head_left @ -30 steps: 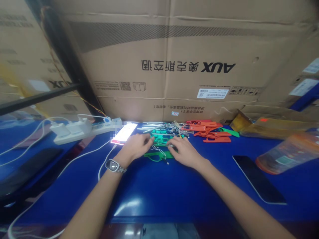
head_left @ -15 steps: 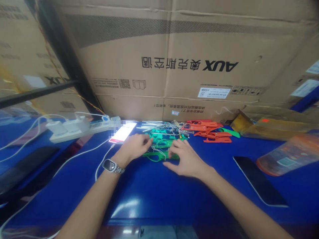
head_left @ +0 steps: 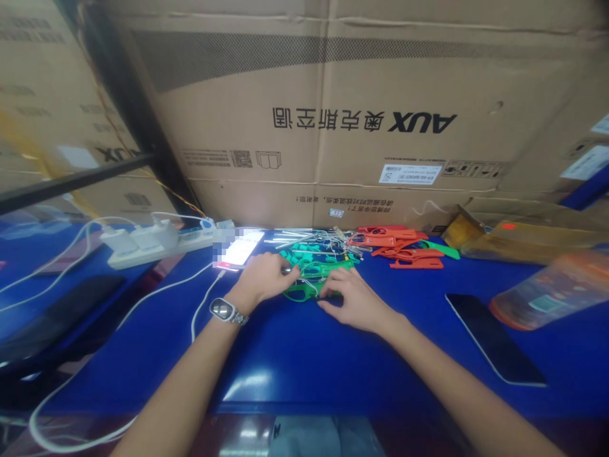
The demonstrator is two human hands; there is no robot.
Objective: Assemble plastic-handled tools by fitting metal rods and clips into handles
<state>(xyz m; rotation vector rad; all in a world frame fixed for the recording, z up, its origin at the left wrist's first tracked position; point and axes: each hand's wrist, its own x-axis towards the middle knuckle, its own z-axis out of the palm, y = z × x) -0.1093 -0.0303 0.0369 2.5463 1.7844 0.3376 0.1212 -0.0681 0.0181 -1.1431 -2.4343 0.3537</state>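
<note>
My left hand, with a watch on the wrist, rests curled on the blue table, fingertips at the left end of a green plastic handle piece. At that piece's right end my right hand has its fingers bent down onto it. Both hands grip or press this piece; thin white wires lie across it. Just beyond are more green handle pieces and a bundle of thin metal rods.
Orange plastic pieces lie at the back right. A lit phone on a white cable sits behind my left hand, a power strip further left. A dark phone lies at right beside an orange pouch. Large cardboard boxes wall the back.
My right hand pulled back towards me off the green pile, then closed in on the nearest green piece. The left hand shifted slightly right. The view rose a little.
</note>
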